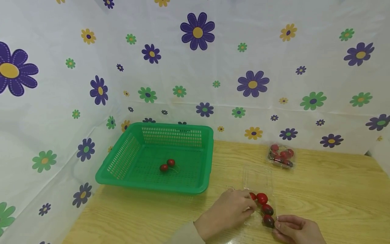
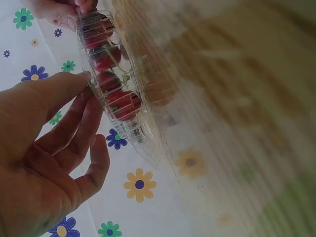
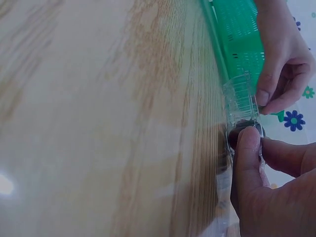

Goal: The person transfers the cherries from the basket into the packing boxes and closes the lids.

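Note:
In the head view a clear plastic box lies on the table with its lid folded back. Several dark red cherries sit in it in a curved row. My right hand pinches the box's near right edge, its thumb on the outer wall in the right wrist view. My left hand is at the left side of the box, bent fingers near a cherry. Its thumb and fingertips meet the box rim in the left wrist view; whether they hold anything is hidden.
A green plastic basket stands to the left, with two cherries joined by stems inside. Toward the back right stands another clear box filled with cherries. Behind the wooden table hangs a flowered white cloth.

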### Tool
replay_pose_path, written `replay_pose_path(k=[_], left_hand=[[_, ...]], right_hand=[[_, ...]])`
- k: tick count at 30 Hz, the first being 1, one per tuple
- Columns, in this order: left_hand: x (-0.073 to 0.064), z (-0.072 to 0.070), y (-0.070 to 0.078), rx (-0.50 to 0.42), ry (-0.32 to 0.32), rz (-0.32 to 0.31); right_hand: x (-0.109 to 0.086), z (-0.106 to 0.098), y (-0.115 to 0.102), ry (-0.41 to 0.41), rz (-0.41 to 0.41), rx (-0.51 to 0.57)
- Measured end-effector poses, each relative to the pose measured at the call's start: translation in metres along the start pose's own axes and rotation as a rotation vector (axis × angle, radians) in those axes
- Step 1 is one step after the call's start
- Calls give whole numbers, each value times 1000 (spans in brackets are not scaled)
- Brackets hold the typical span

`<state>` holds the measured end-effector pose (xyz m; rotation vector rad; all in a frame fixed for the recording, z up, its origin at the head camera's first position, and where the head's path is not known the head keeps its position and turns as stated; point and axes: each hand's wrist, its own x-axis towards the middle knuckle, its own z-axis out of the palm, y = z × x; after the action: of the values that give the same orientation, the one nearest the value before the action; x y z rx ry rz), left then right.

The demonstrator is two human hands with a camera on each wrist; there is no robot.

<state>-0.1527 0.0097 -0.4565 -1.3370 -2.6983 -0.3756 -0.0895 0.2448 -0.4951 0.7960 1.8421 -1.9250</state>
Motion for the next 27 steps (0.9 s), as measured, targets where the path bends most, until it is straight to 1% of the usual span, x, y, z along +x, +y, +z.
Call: replay_pose_path(k=[5,8,12,14,21,23,27], left_hand=[[0,0,2,45,-56,-5],[0,0,3,64,-77,-8],[0,0,5,69,-75,-11],[-1,1,5,62,-70,-14],[1,3,5,46,-15,-4],[2,3,5,48,-22,2],[3,2,6,90,-76,16]], right_hand=[[1,-1,0,-20,-1,18],[1,-1,0,-15,-5,23],[0,0,0,-2,-4,18],[1,-1,1,-8,-2,18],[2,-9,0,-123,-5,30],[2,-11,0,-143,-10,23],[0,-10,-1,-142,-7,15]])
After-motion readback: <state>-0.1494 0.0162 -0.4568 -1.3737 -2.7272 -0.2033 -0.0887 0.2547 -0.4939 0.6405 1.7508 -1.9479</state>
